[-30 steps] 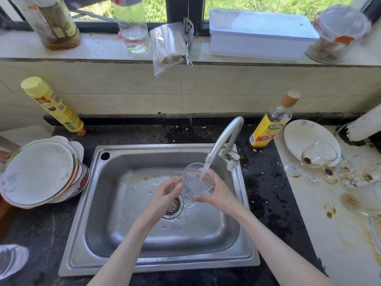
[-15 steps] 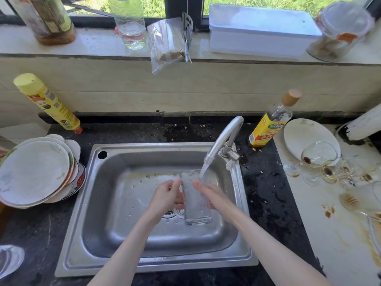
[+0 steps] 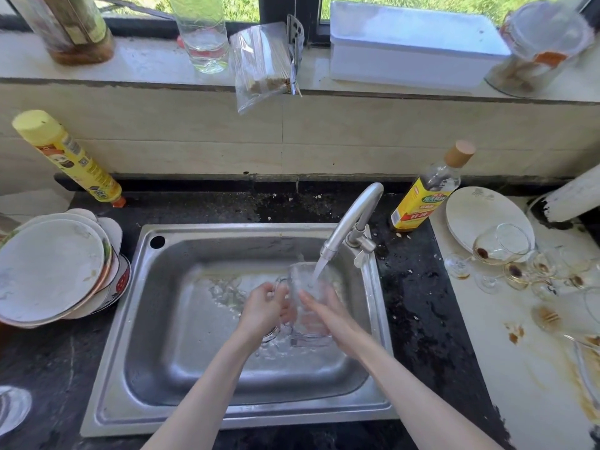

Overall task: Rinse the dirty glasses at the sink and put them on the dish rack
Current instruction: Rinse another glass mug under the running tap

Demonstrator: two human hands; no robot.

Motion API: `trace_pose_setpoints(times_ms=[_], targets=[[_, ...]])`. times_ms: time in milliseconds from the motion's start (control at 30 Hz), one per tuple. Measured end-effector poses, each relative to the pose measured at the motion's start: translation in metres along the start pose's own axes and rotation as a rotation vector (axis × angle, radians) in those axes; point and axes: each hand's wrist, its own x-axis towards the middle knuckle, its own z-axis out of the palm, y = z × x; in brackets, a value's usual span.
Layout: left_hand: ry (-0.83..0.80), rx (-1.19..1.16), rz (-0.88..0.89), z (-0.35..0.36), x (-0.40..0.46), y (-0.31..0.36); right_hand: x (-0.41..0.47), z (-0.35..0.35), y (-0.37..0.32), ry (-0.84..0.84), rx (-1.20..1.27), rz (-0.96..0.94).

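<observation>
Both of my hands were on one clear glass mug [image 3: 308,300], held upright over the middle of the steel sink [image 3: 207,414]. My left hand [image 3: 264,311] was curled round the handle side, fingers hooked in. My right hand [image 3: 328,315] lay along the other wall with its fingers fairly straight, pressing on the glass rather than wrapping it. Water from the bent metal tap [image 3: 350,219] ran in a thin stream straight into the mug's open mouth.

By my reckoning I was early in the job. This mug was mid-rinse, not yet set down anywhere, and I could see no dish rack from where I looked. Off to my right a cluster of stemmed wine glasses [image 3: 506,251] waited on the pale counter [image 3: 526,384], tipped and leaning against each other, with brown dregs in their bowls and brown smears dried on the surface around them. All of those were left to do.

The mug was thick-walled, straight-sided and fully transparent, so my fingers showed through it, blurred by the running water. The sink was brushed steel, dull and wet, with beads and ripples across its floor. Around it the worktop [image 3: 418,319] was dark speckled stone, gritty with crumbs, and a stack of glazed plates [image 3: 48,267] leaned at my left.
</observation>
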Motion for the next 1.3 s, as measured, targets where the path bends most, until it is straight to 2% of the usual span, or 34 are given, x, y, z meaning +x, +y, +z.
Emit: trace_pose_setpoints(times_ms=[100, 200, 300, 400, 467, 567, 667, 733, 833, 900, 967, 1033, 1167, 1233, 1300], targets=[[-0.015, 0.0, 0.005, 0.001, 0.001, 0.0, 0.001, -0.001, 0.003, -0.005, 0.012, 0.032], [-0.103, -0.081, 0.015, 0.009, -0.006, 0.007, 0.0, -0.01, -0.009, -0.013, 0.283, 0.198], [-0.227, 0.001, 0.183, 0.025, -0.024, 0.017, -0.001, -0.016, -0.015, -0.002, 0.654, 0.336], [-0.218, 0.131, 0.373, 0.036, -0.032, 0.016, 0.0, -0.011, -0.018, -0.006, 0.823, 0.259], [-0.203, 0.111, 0.346, 0.034, -0.031, 0.019, -0.003, -0.008, -0.022, -0.085, 0.724, 0.171], [-0.173, -0.057, 0.166, 0.024, -0.024, 0.027, -0.01, -0.001, -0.025, -0.123, 0.568, 0.095], [-0.139, -0.223, 0.097, 0.022, -0.021, 0.026, -0.014, 0.009, -0.026, -0.141, 0.521, 0.102], [-0.128, -0.129, 0.115, 0.023, -0.023, 0.022, -0.013, 0.009, -0.029, -0.123, 0.492, 0.1], [-0.162, 0.018, 0.274, 0.026, -0.032, 0.014, -0.011, 0.001, -0.026, -0.074, 0.494, 0.037], [-0.209, 0.07, 0.282, 0.026, -0.034, 0.008, -0.013, -0.002, -0.026, -0.065, 0.499, 0.016], [-0.211, 0.063, 0.256, 0.024, -0.028, 0.007, -0.018, -0.002, -0.023, -0.096, 0.494, 0.014], [-0.116, 0.043, 0.228, 0.023, -0.017, 0.01, -0.02, 0.003, -0.021, -0.097, 0.448, 0.003], [0.067, 0.0, 0.304, 0.02, -0.011, 0.018, -0.017, 0.021, -0.017, 0.101, 0.233, -0.049], [0.074, -0.049, 0.325, 0.018, -0.017, 0.021, -0.015, 0.023, -0.024, 0.175, 0.137, -0.117], [0.054, -0.099, 0.318, 0.019, -0.021, 0.021, -0.013, 0.022, -0.036, 0.198, 0.131, -0.086]])
